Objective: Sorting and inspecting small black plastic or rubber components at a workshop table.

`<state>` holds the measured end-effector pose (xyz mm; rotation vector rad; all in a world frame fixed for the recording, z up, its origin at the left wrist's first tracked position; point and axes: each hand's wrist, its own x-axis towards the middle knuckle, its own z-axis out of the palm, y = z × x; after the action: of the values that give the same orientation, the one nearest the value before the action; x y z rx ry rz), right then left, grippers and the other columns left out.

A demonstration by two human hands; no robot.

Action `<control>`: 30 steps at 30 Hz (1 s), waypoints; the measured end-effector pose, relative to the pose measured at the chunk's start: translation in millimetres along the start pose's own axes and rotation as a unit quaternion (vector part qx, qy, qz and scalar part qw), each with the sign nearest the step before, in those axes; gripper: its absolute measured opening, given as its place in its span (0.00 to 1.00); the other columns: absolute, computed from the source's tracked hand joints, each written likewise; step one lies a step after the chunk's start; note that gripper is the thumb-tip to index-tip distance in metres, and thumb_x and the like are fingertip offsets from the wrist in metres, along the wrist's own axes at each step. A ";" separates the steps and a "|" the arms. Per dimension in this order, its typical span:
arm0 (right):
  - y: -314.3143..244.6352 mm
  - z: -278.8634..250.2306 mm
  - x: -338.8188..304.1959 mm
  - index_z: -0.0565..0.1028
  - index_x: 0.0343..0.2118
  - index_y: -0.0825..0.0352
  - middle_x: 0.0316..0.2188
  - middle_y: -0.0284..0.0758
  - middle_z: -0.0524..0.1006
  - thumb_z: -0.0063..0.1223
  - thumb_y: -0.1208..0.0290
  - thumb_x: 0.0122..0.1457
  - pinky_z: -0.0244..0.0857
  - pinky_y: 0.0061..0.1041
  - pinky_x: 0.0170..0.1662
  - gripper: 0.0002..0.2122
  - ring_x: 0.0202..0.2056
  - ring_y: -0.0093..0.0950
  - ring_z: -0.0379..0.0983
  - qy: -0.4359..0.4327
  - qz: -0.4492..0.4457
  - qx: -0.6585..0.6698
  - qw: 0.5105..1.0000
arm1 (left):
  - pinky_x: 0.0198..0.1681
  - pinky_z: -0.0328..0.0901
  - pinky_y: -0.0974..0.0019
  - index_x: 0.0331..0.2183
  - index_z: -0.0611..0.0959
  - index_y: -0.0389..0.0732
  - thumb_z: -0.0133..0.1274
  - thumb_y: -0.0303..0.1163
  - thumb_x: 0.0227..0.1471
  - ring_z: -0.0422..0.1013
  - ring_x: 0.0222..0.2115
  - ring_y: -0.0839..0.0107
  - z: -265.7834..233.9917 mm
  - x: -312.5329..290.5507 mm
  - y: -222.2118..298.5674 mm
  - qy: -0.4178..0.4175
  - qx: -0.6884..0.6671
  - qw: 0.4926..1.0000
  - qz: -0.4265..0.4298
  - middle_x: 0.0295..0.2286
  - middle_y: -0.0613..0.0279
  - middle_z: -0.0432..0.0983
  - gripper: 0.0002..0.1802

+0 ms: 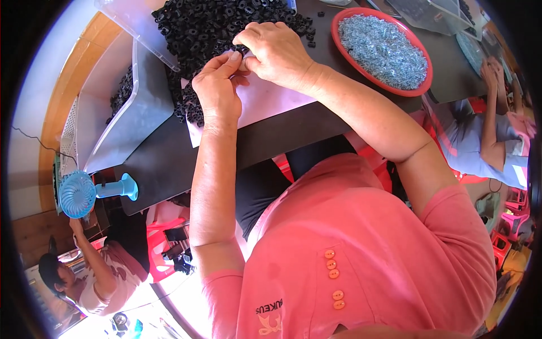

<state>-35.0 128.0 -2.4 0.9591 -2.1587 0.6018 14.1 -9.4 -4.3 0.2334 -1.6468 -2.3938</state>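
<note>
Pinched just on the near side of the black heap (195, 28)

I see my left hand (219, 85) and right hand (279, 53) together there, fingertips closed on what looks like a small black part (241, 49); its long axis I can't make out. To the right of the black heap sits the red basin (404, 91) of clear bluish pieces (384, 52), with my right hand nearer to it.

Small black pieces (195, 25), many showing round openings, lie loose in a dense, jumbled heap, set back from the near edge of the dark table (166, 155). Beside the heap's near side, one black piece (241, 49) is held, mostly hidden, its exact shape and tilt unclear.
</note>
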 end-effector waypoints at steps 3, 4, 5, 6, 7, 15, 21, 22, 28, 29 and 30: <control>-1.9 1.8 -0.7 0.74 0.36 0.62 0.32 0.31 0.76 0.62 0.69 0.43 0.65 0.35 0.39 0.15 0.36 0.33 0.74 0.001 0.015 0.052 0.999 | 0.21 0.64 0.71 0.32 0.80 0.27 0.57 0.23 0.51 0.70 0.19 0.71 -1.6 0.7 -0.4 0.004 0.004 1.000 0.006 0.22 0.57 0.76 0.08; -3.8 0.7 -0.8 0.75 0.35 0.63 0.32 0.32 0.76 0.63 0.69 0.43 0.65 0.35 0.38 0.15 0.36 0.33 0.75 -0.013 0.028 0.056 0.998 | 0.21 0.64 0.71 0.31 0.80 0.27 0.57 0.23 0.51 0.70 0.19 0.71 -1.6 0.9 -0.9 0.007 0.005 1.000 0.008 0.22 0.57 0.76 0.08; -5.2 -0.2 -0.8 0.75 0.35 0.63 0.32 0.32 0.76 0.63 0.68 0.43 0.65 0.36 0.38 0.15 0.36 0.33 0.75 -0.027 0.041 0.061 0.997 | 0.21 0.64 0.71 0.31 0.80 0.27 0.57 0.23 0.51 0.70 0.19 0.71 -0.8 0.4 -0.9 0.007 0.006 1.000 0.008 0.22 0.57 0.76 0.08; -5.4 0.8 -1.1 0.75 0.35 0.63 0.32 0.32 0.76 0.63 0.68 0.43 0.65 0.36 0.38 0.15 0.36 0.33 0.75 -0.027 0.041 0.062 0.997 | 0.21 0.63 0.72 0.30 0.80 0.27 0.57 0.23 0.51 0.69 0.18 0.72 0.3 -0.3 -0.9 0.008 0.007 1.000 0.015 0.21 0.58 0.76 0.07; -5.5 2.2 -1.6 0.75 0.35 0.64 0.32 0.32 0.76 0.63 0.69 0.43 0.65 0.36 0.38 0.14 0.35 0.34 0.75 -0.022 0.034 0.054 0.998 | 0.20 0.62 0.73 0.29 0.80 0.27 0.57 0.23 0.51 0.69 0.18 0.72 0.8 -0.5 -0.5 0.009 0.008 1.000 0.022 0.20 0.58 0.75 0.06; -8.1 7.6 -0.3 0.74 0.24 0.65 0.25 0.36 0.76 0.62 0.67 0.41 0.65 0.36 0.35 0.10 0.31 0.36 0.75 0.052 -0.028 0.102 0.993 | 0.16 0.54 0.74 0.24 0.80 0.32 0.58 0.22 0.47 0.64 0.14 0.75 0.2 -4.7 3.8 0.018 -0.008 1.000 0.017 0.16 0.61 0.72 0.04; -9.4 6.1 -7.1 0.76 0.32 0.66 0.26 0.35 0.75 0.62 0.71 0.41 0.67 0.35 0.34 0.13 0.30 0.38 0.74 0.036 0.015 0.145 0.989 | 0.15 0.54 0.74 0.22 0.81 0.33 0.59 0.22 0.45 0.63 0.13 0.77 3.9 -5.8 1.6 0.036 -0.045 0.998 -0.016 0.15 0.64 0.71 0.04; -9.9 8.7 -6.6 0.76 0.35 0.67 0.27 0.35 0.74 0.63 0.72 0.40 0.66 0.34 0.33 0.16 0.30 0.38 0.73 0.046 0.007 0.136 0.990 | 0.15 0.54 0.74 0.23 0.81 0.33 0.58 0.22 0.46 0.63 0.13 0.77 2.5 -6.1 2.4 0.034 -0.053 0.998 -0.013 0.16 0.64 0.71 0.04; -15.9 10.2 -1.2 0.75 0.37 0.63 0.30 0.33 0.76 0.61 0.73 0.42 0.67 0.33 0.34 0.15 0.30 0.35 0.75 0.068 0.068 0.182 0.979 | 0.18 0.58 0.72 0.27 0.81 0.31 0.54 0.25 0.51 0.66 0.15 0.73 -3.7 1.0 -1.1 0.009 -0.065 0.998 -0.010 0.18 0.60 0.74 0.06; -15.9 7.4 -0.3 0.75 0.37 0.62 0.31 0.32 0.76 0.62 0.72 0.42 0.67 0.33 0.36 0.15 0.32 0.33 0.75 0.038 0.094 0.183 0.978 | 0.19 0.58 0.72 0.28 0.81 0.31 0.54 0.25 0.51 0.66 0.16 0.73 -3.9 1.1 -1.0 0.009 -0.067 0.998 -0.011 0.19 0.60 0.75 0.06; -13.4 6.0 -1.2 0.75 0.37 0.62 0.31 0.32 0.76 0.62 0.72 0.42 0.67 0.33 0.36 0.15 0.32 0.33 0.75 0.038 0.097 0.180 0.978 | 0.20 0.59 0.72 0.30 0.81 0.30 0.54 0.26 0.52 0.68 0.17 0.72 -4.0 1.1 -1.1 0.002 -0.060 0.998 -0.010 0.19 0.59 0.75 0.07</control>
<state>-26.5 116.5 -5.4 0.8959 -2.1281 1.1366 14.0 -12.9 -6.8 0.2339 -1.4993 -2.4936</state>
